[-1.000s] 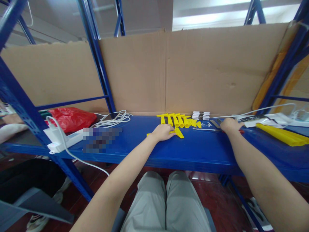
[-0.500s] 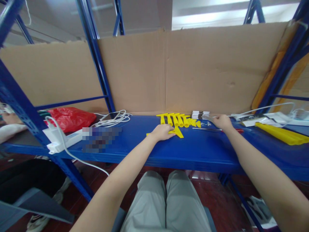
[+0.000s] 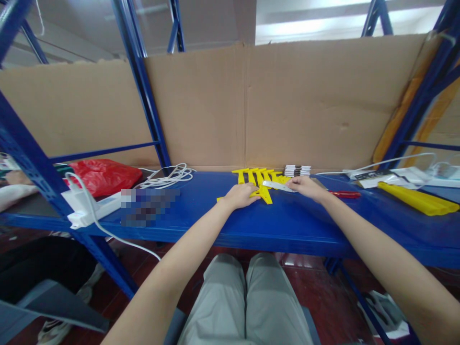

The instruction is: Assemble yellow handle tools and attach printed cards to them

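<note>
On the blue table (image 3: 280, 225), my left hand (image 3: 241, 195) is closed around a yellow T-shaped plastic piece (image 3: 265, 195), and its flared end sticks out past the fingers. My right hand (image 3: 305, 186) pinches a flat, pale, blade-like strip (image 3: 278, 186) that points left. The strip's tip is over or against the yellow piece; I cannot tell whether they touch. Just behind, several similar yellow pieces (image 3: 256, 175) lie in a row, partly hidden by my hands. A stack of small white pieces with dark bands (image 3: 297, 170) stands behind my right hand.
A red-handled tool (image 3: 345, 194) lies right of my right hand. Long yellow parts (image 3: 417, 199) are farther right. To the left are a white power strip (image 3: 104, 208), coiled white cable (image 3: 172, 176) and a red plastic bag (image 3: 105, 177). Cardboard (image 3: 201, 110) walls the back.
My right hand has moved left, bringing the pale strip from beside the white stack to the yellow piece. My left hand has stayed in place.
</note>
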The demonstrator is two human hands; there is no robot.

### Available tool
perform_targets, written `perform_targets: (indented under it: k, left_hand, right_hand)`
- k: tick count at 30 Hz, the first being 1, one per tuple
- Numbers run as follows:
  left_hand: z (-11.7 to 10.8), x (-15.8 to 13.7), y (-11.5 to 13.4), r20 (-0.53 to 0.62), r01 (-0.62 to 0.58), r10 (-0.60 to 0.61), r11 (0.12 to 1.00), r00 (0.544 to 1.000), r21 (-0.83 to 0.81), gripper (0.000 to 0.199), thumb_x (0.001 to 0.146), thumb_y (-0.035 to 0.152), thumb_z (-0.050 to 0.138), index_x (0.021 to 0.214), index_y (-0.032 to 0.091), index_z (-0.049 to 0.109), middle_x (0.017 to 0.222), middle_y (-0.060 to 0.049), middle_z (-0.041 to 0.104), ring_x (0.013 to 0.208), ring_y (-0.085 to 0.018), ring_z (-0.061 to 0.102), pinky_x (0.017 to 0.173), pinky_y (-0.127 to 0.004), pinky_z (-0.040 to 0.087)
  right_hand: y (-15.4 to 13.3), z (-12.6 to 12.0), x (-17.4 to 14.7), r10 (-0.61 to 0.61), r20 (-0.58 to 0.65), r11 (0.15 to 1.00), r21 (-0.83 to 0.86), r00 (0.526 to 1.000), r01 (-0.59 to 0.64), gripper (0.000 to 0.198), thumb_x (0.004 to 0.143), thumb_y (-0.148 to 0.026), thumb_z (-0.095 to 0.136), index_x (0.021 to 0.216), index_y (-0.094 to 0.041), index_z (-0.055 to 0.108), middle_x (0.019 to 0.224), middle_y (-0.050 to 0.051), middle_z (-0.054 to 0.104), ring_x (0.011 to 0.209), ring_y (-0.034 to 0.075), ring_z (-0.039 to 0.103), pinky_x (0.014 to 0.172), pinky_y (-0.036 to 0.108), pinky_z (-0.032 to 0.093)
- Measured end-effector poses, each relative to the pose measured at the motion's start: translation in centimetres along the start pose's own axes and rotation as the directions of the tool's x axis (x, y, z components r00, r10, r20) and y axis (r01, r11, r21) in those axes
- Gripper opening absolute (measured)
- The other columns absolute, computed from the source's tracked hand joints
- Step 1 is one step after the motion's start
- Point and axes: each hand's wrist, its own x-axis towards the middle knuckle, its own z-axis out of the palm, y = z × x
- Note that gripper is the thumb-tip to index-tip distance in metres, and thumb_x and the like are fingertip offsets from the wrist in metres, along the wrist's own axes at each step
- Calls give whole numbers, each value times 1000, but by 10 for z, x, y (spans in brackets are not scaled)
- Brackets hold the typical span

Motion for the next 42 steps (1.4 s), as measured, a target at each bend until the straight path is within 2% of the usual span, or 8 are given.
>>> perform_targets:
  k: [7, 12, 16, 22, 26, 31, 36, 42]
  left_hand:
    - [-1, 0, -1, -22, 29, -29, 1000, 999, 8, 37, 93, 42, 44, 120, 22, 61, 119, -8, 62, 107, -21, 61, 89, -29, 48]
    - [-2, 0, 0, -14, 29, -29, 1000, 999, 1, 38, 93, 41, 45, 122, 24, 60, 119, -7, 63, 107, -21, 61, 89, -29, 48]
    - [-2, 0, 0, -13, 16, -16, 1000, 1000, -1, 38, 93, 42, 45, 121, 23, 61, 118, -8, 63, 106, -22, 61, 88, -30, 49]
    - [-3, 0, 1, -4, 15, -15, 1000, 1000, -2, 38, 92, 41, 46, 121, 22, 61, 119, -7, 63, 108, -22, 60, 89, -29, 48]
    - [-5, 0, 2, -7, 13, -12, 1000, 1000, 5, 38, 92, 41, 46, 122, 23, 60, 120, -7, 63, 109, -21, 60, 89, -27, 48]
    - [-5, 0, 1, -1, 11, -11, 1000, 1000, 8, 38, 93, 42, 45, 122, 22, 61, 120, -8, 62, 108, -21, 60, 87, -27, 48]
    - [-4, 0, 1, -2, 9, -9, 1000, 1000, -1, 39, 93, 42, 46, 122, 21, 60, 119, -8, 62, 107, -21, 60, 86, -27, 48]
    - [-4, 0, 0, -14, 13, -13, 1000, 1000, -15, 36, 92, 40, 46, 119, 21, 61, 116, -7, 64, 105, -22, 61, 86, -28, 49]
  right_hand:
    - [-8, 3, -6, 19, 35, 984, 176, 999, -25, 40, 58, -58, 64, 65, -18, 64, 69, 2, 62, 65, 16, 51, 59, 27, 39]
    - [-12, 3, -8, -5, 61, 982, 187, 998, -6, 49, 54, -66, 65, 61, -18, 61, 61, 1, 58, 61, 15, 49, 58, 27, 38]
    - [-10, 3, -7, 7, 60, 982, 187, 998, -19, 47, 59, -65, 64, 61, -19, 57, 58, 1, 55, 59, 15, 51, 55, 27, 38]
    - [-10, 3, -8, 96, 119, 954, 272, 988, -126, 36, 71, -53, 65, 72, -19, 55, 63, 2, 62, 51, 13, 55, 51, 25, 39]
    - [-13, 6, -9, 85, 134, 922, 365, 987, -129, 34, 73, -49, 66, 75, -19, 52, 73, 4, 67, 49, 12, 57, 51, 25, 43]
    - [-12, 8, -5, 53, 76, 893, 443, 996, -81, 28, 72, -40, 71, 71, -18, 54, 57, 0, 61, 52, 10, 55, 56, 23, 45]
    - [-11, 6, 12, 100, 35, 862, 495, 994, -104, 18, 68, -24, 75, 71, -18, 59, 59, -1, 62, 54, 10, 55, 58, 22, 46]
    - [-27, 15, 34, 136, 13, 887, 443, 991, -127, 13, 72, -6, 66, 69, -17, 61, 59, -2, 60, 52, 8, 51, 50, 19, 40]
